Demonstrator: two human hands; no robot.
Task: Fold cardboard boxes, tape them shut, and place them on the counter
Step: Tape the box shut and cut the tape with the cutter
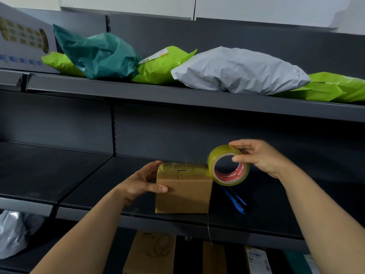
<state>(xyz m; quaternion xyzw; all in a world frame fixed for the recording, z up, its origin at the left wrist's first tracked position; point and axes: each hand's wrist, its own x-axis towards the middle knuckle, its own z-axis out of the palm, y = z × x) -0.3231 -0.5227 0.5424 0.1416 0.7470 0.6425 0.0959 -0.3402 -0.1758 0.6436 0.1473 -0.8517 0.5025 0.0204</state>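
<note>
A small brown cardboard box (183, 192) stands on the dark middle shelf (83, 175), with yellowish tape laid across its top. My left hand (144, 180) grips the box's left side, thumb on the front face and fingers over the top corner. My right hand (260, 157) holds a roll of clear yellow tape (229, 165) with a red core, just off the box's top right corner. A strip of tape runs from the roll onto the box top. A thin thread of tape hangs down from the box's right front edge.
A blue-handled tool (236, 201) lies on the shelf right of the box. The upper shelf holds green (158, 66), teal (98, 54) and grey (237, 72) mailer bags. More cardboard boxes (150, 254) stand below, and a grey bag (13, 230) sits at lower left.
</note>
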